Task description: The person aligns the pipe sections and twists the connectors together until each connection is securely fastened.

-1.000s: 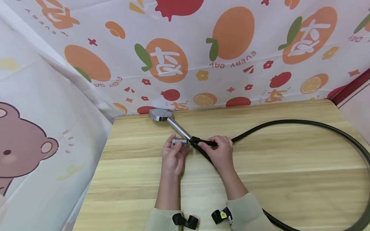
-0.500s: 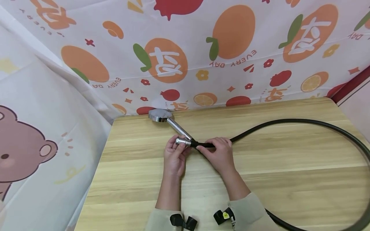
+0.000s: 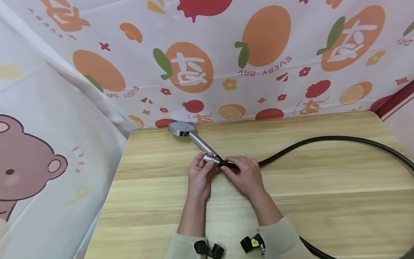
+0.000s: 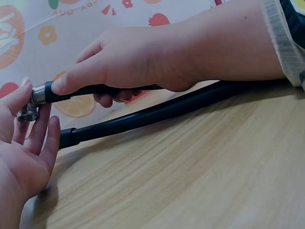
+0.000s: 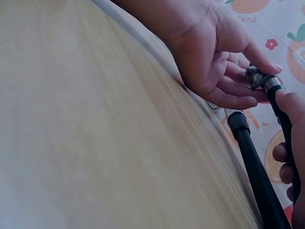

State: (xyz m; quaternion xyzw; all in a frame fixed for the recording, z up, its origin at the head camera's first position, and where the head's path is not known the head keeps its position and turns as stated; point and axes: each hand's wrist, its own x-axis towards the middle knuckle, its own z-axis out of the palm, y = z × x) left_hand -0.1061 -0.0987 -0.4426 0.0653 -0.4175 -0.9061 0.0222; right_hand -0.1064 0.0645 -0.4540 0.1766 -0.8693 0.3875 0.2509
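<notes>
A chrome shower head [image 3: 181, 128] lies near the table's back edge, its handle [image 3: 202, 142] slanting toward the hands. My left hand [image 3: 199, 180] pinches a small metal elbow fitting [image 3: 211, 159] between thumb and fingers. In the right wrist view, the elbow's threaded mouth [image 5: 250, 77] faces the left palm. The fitting sits at one end of a black hose [image 3: 336, 138], and my right hand [image 3: 247, 178] grips the hose just behind it. Under the hands, in the left wrist view, runs another stretch of hose with a black collar [image 4: 69, 137]; the handle's lower end is hidden.
The hose loops wide across the right side of the wooden table [image 3: 145, 205] and passes out of view at the right. A fruit-printed cloth [image 3: 275, 86] hangs behind the table, and a white cloth with a bear [image 3: 32, 162] hangs at the left.
Both hands have shifted slightly to the right with the fitting and hose end. The fitting has tilted, and it now covers more of the handle's lower end. The shower head stays in place.
</notes>
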